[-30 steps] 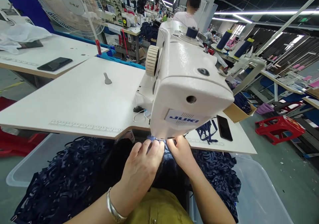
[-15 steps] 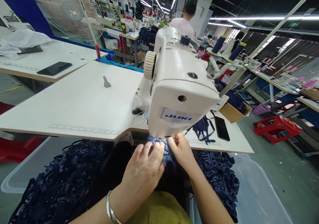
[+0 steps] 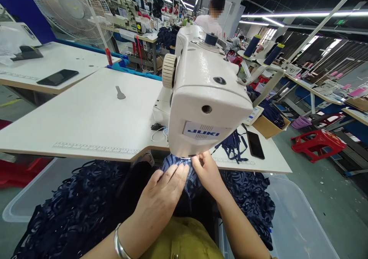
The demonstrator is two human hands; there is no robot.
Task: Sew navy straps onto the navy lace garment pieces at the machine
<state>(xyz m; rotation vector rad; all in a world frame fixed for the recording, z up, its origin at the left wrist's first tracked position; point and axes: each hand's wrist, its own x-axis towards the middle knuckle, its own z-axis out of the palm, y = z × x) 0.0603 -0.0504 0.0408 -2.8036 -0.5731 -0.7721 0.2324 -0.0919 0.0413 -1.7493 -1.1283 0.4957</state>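
Note:
A white JUKI sewing machine (image 3: 205,94) stands on a white table (image 3: 86,117) in front of me. Under its head lies a piece of dark blue patterned lace fabric (image 3: 172,163). My left hand (image 3: 163,195) rests on this fabric with its fingers stretched flat, a silver bangle on the wrist. My right hand (image 3: 208,170) pinches the fabric's edge right below the machine head. The needle area is hidden by the machine.
Heaps of dark blue lace (image 3: 71,209) fill clear plastic bins (image 3: 293,220) on both sides of my lap. A black phone (image 3: 255,144) and blue straps (image 3: 234,144) lie on the table at right. A fan (image 3: 71,9), another table with a phone (image 3: 57,77), red stools (image 3: 317,142) and a person (image 3: 212,15) are beyond.
My left hand's fingers have flattened and slid slightly left on the fabric, and more blue lace shows beneath the machine head. The view has shifted a little.

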